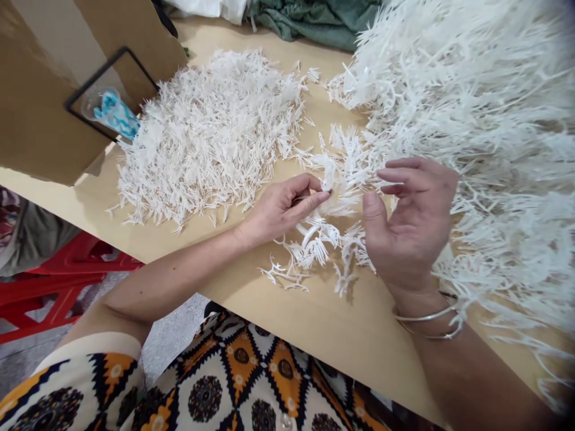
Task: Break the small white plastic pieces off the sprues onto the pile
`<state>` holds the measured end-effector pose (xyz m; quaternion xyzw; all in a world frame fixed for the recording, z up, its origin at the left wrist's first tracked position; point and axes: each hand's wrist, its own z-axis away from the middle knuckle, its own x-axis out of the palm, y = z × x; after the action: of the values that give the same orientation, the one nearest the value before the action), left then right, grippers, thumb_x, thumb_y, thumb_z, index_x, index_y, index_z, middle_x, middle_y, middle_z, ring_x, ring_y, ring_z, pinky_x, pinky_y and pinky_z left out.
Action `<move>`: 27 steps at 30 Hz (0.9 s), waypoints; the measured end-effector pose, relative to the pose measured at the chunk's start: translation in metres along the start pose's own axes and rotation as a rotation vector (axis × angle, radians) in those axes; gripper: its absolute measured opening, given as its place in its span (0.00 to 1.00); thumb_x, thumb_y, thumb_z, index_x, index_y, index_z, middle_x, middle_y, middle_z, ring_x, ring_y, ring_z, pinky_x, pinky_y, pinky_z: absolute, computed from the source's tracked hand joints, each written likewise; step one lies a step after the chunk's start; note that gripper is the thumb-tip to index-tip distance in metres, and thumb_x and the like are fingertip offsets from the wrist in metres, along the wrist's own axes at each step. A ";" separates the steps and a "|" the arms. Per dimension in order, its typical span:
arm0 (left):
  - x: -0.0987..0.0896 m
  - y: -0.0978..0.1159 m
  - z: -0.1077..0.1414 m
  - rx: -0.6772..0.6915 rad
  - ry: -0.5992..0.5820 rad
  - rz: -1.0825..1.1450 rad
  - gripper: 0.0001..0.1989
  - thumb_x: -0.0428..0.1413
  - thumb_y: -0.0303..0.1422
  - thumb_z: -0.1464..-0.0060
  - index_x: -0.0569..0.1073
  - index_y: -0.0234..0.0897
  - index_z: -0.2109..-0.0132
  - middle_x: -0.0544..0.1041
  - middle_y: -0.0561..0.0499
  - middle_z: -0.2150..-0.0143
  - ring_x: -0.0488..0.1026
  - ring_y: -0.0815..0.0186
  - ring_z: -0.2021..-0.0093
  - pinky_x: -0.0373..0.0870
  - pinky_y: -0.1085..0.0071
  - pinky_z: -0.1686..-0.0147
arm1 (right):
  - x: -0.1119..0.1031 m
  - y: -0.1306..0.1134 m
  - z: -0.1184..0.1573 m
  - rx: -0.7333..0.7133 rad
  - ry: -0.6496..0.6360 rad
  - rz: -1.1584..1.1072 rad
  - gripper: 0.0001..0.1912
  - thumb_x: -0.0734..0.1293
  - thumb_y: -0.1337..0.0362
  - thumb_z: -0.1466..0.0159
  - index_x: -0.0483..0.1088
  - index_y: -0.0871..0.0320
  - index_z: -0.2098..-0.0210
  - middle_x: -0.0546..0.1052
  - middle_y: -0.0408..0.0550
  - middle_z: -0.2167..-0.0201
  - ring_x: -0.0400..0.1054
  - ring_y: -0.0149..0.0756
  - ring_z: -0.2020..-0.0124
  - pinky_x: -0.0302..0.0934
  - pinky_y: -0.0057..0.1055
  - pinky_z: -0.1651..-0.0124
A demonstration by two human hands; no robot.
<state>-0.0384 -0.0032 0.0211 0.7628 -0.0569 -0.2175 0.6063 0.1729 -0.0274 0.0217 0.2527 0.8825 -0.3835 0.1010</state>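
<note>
My left hand (291, 206) pinches a small white branched plastic piece (329, 173) between thumb and fingertips. It is held just above a loose scatter of similar pieces. To its right my right hand (408, 218) is raised with thumb and fingers apart, and nothing shows in its grasp. A few curled white sprigs (314, 239) lie on the table below both hands. Beyond my left hand rises a heap of short white spiky pieces (215, 126). Beside and behind my right hand spreads a larger pile of long white branched strands (485, 108).
A cardboard box (67, 78) stands at the far left of the tan table (350, 335). A clear cup (117, 114) with blue and white contents sits by a black frame (112, 66). Green cloth (314, 21) lies at the back. Red stools (58, 287) stand left.
</note>
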 end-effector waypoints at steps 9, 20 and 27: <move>0.003 0.000 0.002 0.111 -0.030 -0.014 0.18 0.58 0.48 0.32 0.74 0.36 0.57 0.59 0.61 0.76 0.54 0.76 0.76 0.55 0.76 0.74 | 0.004 0.004 0.003 -0.042 -0.208 0.082 0.07 0.67 0.60 0.26 0.76 0.48 0.50 0.82 0.49 0.52 0.75 0.49 0.43 0.65 0.57 0.34; 0.000 -0.008 0.000 0.089 0.024 -0.016 0.15 0.57 0.46 0.30 0.74 0.39 0.51 0.66 0.59 0.70 0.61 0.76 0.74 0.59 0.75 0.72 | 0.006 0.001 0.006 0.095 -0.231 0.045 0.05 0.72 0.65 0.32 0.72 0.49 0.60 0.82 0.48 0.56 0.77 0.48 0.50 0.69 0.54 0.41; 0.001 -0.003 0.001 0.174 -0.066 -0.070 0.07 0.57 0.34 0.33 0.68 0.40 0.50 0.62 0.61 0.72 0.59 0.75 0.75 0.59 0.76 0.72 | 0.009 0.005 0.010 0.016 -0.379 0.045 0.12 0.69 0.66 0.30 0.77 0.48 0.48 0.82 0.48 0.57 0.77 0.46 0.54 0.71 0.50 0.46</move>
<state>-0.0389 -0.0035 0.0179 0.8066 -0.0687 -0.2578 0.5275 0.1679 -0.0286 0.0087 0.1963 0.8387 -0.4291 0.2719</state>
